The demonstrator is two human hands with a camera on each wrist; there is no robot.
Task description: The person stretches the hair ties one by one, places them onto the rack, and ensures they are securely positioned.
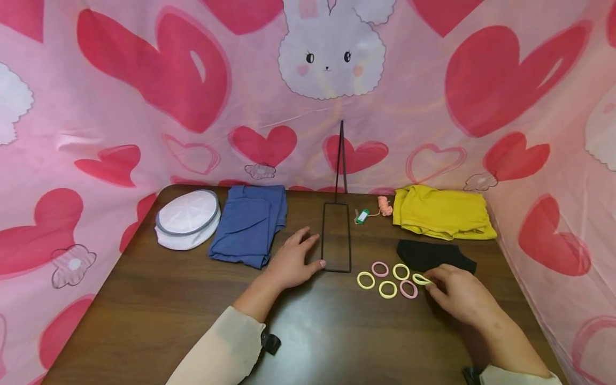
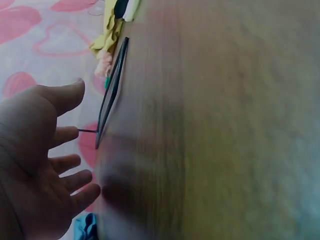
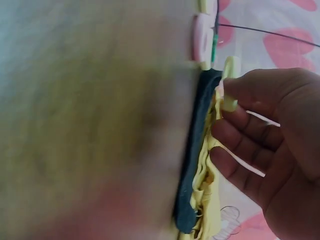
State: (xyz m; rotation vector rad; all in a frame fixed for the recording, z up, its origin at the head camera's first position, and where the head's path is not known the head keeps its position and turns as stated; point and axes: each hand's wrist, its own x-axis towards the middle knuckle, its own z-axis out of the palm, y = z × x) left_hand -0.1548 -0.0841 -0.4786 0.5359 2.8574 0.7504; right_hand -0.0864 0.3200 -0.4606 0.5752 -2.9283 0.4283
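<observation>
Between thumb and fingertips, my right hand (image 1: pixel 459 294) pinches a pale yellow ring-shaped hair tie (image 1: pixel 421 279). The right wrist view shows this hair tie (image 3: pixel 231 102) lifted off the table. Left of that hand lie several loose hair ties, among them a yellow one (image 1: pixel 358 282) and a pink one (image 1: pixel 373 264). My left hand (image 1: pixel 294 262) has its fingers spread beside a black wire stand (image 1: pixel 349 235). Its thumb is at the stand's near-left corner; whether it touches the wire I cannot tell. In the left wrist view the palm (image 2: pixel 30 195) holds nothing.
Folded blue cloth (image 1: pixel 247 222) and a white round hat-like item (image 1: pixel 187 214) lie at left. Folded yellow cloth (image 1: pixel 443 211) and black cloth (image 1: pixel 433 256) lie at right. A green tag (image 1: pixel 363 216) and pink yarn (image 1: pixel 384 206) sit behind the hair ties. Patterned fabric (image 1: pixel 308 117) borders the table.
</observation>
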